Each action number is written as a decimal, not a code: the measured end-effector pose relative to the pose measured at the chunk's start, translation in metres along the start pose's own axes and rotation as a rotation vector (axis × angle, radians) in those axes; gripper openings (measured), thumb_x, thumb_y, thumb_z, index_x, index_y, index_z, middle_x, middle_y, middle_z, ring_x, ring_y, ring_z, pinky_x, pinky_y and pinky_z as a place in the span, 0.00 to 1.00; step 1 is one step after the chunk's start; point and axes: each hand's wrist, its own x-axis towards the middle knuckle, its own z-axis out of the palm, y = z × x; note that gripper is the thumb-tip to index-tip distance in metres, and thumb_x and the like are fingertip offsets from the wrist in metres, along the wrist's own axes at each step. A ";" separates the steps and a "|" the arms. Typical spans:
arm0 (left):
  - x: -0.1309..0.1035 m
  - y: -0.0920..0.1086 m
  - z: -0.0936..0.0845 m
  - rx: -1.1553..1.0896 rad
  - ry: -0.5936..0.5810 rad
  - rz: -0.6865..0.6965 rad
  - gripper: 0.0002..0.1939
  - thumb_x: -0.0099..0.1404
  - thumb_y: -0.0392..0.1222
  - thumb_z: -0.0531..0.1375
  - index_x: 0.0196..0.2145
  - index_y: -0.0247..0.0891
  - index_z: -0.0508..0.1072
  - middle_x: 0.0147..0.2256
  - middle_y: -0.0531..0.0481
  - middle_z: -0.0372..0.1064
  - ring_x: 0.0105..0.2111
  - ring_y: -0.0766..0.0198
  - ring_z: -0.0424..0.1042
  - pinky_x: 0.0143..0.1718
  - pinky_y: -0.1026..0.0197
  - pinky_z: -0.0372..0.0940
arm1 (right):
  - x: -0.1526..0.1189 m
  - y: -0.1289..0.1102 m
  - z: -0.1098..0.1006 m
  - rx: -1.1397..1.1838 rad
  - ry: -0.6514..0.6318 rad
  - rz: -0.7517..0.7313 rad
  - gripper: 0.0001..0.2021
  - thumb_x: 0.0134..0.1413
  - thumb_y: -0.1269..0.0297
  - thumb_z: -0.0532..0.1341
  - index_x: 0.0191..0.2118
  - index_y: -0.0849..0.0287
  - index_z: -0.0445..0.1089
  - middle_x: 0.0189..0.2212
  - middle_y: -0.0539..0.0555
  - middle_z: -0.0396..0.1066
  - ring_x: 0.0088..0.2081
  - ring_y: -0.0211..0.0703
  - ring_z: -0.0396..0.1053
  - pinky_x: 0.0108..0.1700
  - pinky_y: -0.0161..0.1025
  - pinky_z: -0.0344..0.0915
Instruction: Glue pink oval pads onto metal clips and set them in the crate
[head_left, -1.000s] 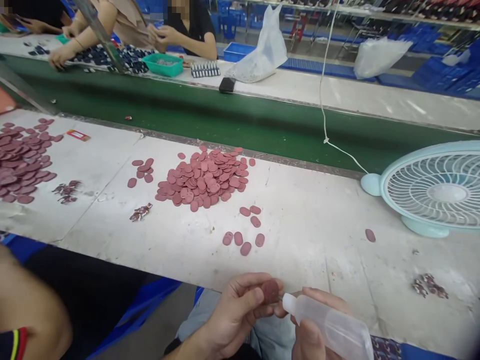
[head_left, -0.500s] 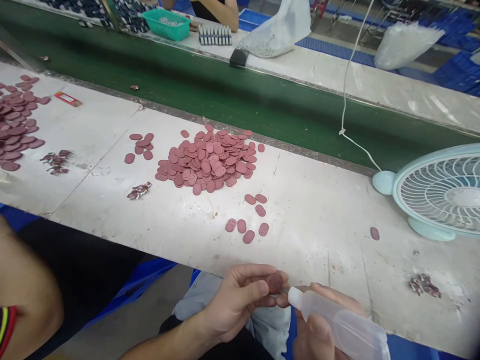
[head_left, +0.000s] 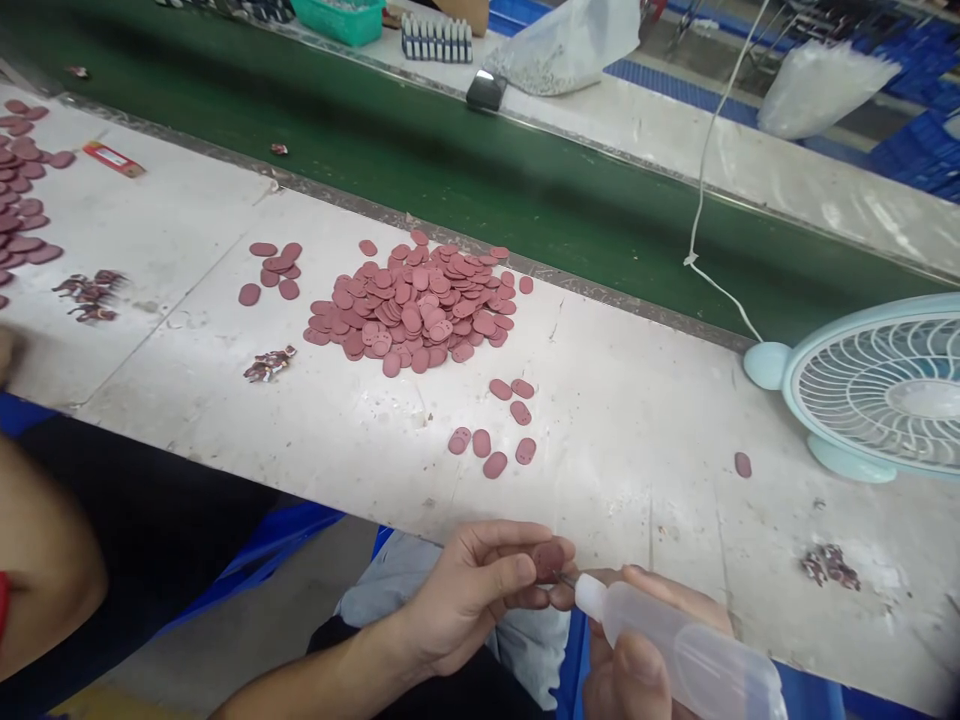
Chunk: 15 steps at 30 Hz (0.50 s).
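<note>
My left hand (head_left: pixel 487 590) pinches a dark red oval disc (head_left: pixel 548 562) between thumb and fingers, just past the table's near edge. In my right hand (head_left: pixel 637 660) lies a translucent squeeze bottle (head_left: pixel 694 650) with a white cap and a thin metal nozzle (head_left: pixel 568 578). The nozzle's tip is at the disc's lower right edge; whether it touches cannot be made out. Beyond my hands, several loose discs (head_left: pixel 495 465) lie on the white table (head_left: pixel 600 400). A large heap of the same discs (head_left: pixel 420 310) sits farther back.
A light blue fan (head_left: pixel 885 390) stands at the right, its white cord crossing the green belt (head_left: pixel 360 170). Clumps of dark scraps (head_left: pixel 831 567) lie on the table. At the left are another disc heap (head_left: pixel 22 200) and a co-worker's arm (head_left: pixel 45 560).
The view has shifted slightly, so the table and discs sit a little differently in it. Both hands keep their hold; the nozzle tip appears slightly farther over the disc's edge.
</note>
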 end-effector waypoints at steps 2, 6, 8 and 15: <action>0.000 0.001 0.001 0.006 0.001 -0.006 0.13 0.59 0.41 0.73 0.43 0.38 0.84 0.44 0.40 0.83 0.38 0.60 0.81 0.40 0.63 0.72 | 0.003 -0.004 0.002 0.080 -0.014 -0.013 0.12 0.53 0.56 0.64 0.43 0.52 0.75 0.29 0.53 0.75 0.24 0.50 0.70 0.23 0.45 0.67; 0.000 0.004 0.002 0.007 -0.004 -0.016 0.14 0.59 0.42 0.73 0.43 0.38 0.83 0.43 0.40 0.83 0.38 0.60 0.82 0.36 0.67 0.71 | 0.009 -0.016 0.007 0.243 -0.026 0.051 0.11 0.56 0.60 0.62 0.43 0.54 0.75 0.28 0.52 0.77 0.24 0.50 0.72 0.22 0.46 0.70; 0.000 0.004 0.002 0.000 0.000 -0.014 0.13 0.59 0.41 0.73 0.43 0.38 0.84 0.43 0.40 0.83 0.41 0.58 0.82 0.36 0.67 0.71 | 0.009 -0.020 0.010 0.259 0.002 0.071 0.10 0.55 0.60 0.63 0.42 0.54 0.75 0.27 0.51 0.77 0.23 0.51 0.72 0.22 0.47 0.70; 0.000 0.003 0.001 -0.004 -0.006 -0.023 0.13 0.60 0.40 0.72 0.43 0.38 0.83 0.44 0.41 0.83 0.36 0.62 0.82 0.37 0.66 0.72 | 0.008 -0.021 0.013 0.193 0.050 0.022 0.10 0.53 0.60 0.64 0.42 0.52 0.77 0.29 0.51 0.76 0.25 0.49 0.72 0.20 0.44 0.70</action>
